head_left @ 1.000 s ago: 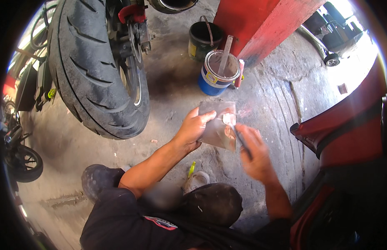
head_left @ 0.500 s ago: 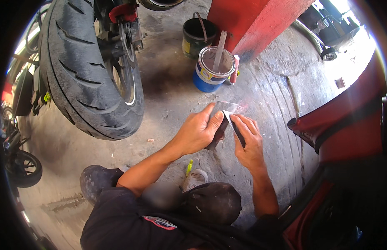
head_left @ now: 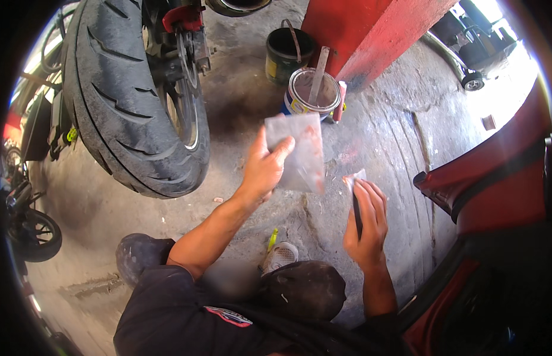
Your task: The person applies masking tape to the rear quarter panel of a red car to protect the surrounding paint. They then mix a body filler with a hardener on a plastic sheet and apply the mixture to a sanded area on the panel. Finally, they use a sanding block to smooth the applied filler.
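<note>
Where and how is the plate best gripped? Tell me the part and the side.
I'd take the plate by its left edge, coming from the left, thumb on top. It looks flat and thin enough to pinch, and pinkish smears mark its right side, leaving the left barer. The left hand holds it there.

I see a cloudy grey square plate [head_left: 299, 160] in the left hand [head_left: 261, 173], smeared pinkish-orange along its right edge. The flat scraper with a black handle [head_left: 357, 215] in the right hand [head_left: 369, 222] has a pale, pink-stained blade. Beyond the left hand, a round tin [head_left: 295, 107] shows blue, white and yellow; left of it, a dark grey rubber tyre [head_left: 124, 101] bears slanting black grooves.
</note>
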`<control>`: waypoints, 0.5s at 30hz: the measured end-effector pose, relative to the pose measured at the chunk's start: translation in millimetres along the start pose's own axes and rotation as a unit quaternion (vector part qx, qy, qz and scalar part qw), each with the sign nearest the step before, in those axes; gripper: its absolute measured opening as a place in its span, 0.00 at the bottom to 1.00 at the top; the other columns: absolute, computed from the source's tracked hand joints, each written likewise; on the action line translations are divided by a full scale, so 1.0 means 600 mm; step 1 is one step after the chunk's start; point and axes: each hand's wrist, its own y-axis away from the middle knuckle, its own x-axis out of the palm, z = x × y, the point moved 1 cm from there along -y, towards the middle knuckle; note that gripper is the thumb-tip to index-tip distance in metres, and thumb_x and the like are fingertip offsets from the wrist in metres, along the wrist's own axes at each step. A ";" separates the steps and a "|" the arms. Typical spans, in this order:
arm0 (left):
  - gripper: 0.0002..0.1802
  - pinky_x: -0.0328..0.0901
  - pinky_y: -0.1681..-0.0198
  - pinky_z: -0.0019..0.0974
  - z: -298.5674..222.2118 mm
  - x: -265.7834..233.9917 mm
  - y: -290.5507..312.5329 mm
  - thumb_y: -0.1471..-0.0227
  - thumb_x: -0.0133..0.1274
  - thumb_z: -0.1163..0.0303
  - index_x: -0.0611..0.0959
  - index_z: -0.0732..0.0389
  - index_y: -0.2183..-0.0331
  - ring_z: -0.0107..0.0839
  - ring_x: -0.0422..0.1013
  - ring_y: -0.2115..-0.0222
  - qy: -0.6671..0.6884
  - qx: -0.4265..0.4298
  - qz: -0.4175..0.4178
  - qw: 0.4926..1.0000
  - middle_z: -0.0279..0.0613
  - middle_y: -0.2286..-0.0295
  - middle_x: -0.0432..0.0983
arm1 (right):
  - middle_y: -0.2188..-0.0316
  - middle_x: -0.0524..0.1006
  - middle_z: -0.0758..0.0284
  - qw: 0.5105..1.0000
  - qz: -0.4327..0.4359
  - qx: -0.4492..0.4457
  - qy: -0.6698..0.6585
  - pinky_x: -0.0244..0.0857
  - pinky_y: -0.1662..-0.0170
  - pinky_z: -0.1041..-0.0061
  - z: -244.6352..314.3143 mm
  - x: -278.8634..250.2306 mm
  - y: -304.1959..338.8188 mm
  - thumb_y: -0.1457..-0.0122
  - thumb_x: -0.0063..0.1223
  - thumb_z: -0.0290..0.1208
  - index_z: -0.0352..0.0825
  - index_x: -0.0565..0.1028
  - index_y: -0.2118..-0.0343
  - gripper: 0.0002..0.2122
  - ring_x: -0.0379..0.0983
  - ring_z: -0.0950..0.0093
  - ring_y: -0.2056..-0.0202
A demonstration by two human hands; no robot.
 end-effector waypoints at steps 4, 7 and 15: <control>0.29 0.72 0.53 0.39 -0.033 0.029 0.036 0.42 0.56 0.71 0.65 0.62 0.42 0.31 0.74 0.56 0.122 -0.268 0.031 0.955 0.44 0.53 0.74 | 0.47 0.69 0.56 0.998 -0.004 -0.047 -0.033 0.65 0.43 0.59 0.023 0.036 0.005 0.53 0.53 0.14 0.30 0.72 0.50 0.23 0.69 0.56 0.47; 0.22 0.69 0.51 0.36 -0.047 0.029 0.034 0.41 0.53 0.74 0.70 0.63 0.46 0.29 0.73 0.56 0.087 -0.177 0.083 0.977 0.42 0.54 0.76 | 0.49 0.72 0.57 0.980 0.172 0.007 0.100 0.63 0.42 0.60 -0.067 0.044 0.028 0.57 0.50 0.11 0.30 0.74 0.51 0.25 0.70 0.57 0.49; 0.19 0.68 0.51 0.33 -0.020 0.013 0.019 0.40 0.52 0.74 0.73 0.64 0.47 0.26 0.73 0.56 -0.021 -0.098 0.087 0.991 0.41 0.56 0.77 | 0.54 0.78 0.58 0.961 0.273 -0.034 -0.033 0.62 0.45 0.62 -0.029 -0.034 -0.073 0.61 0.46 0.09 0.30 0.78 0.53 0.27 0.72 0.60 0.50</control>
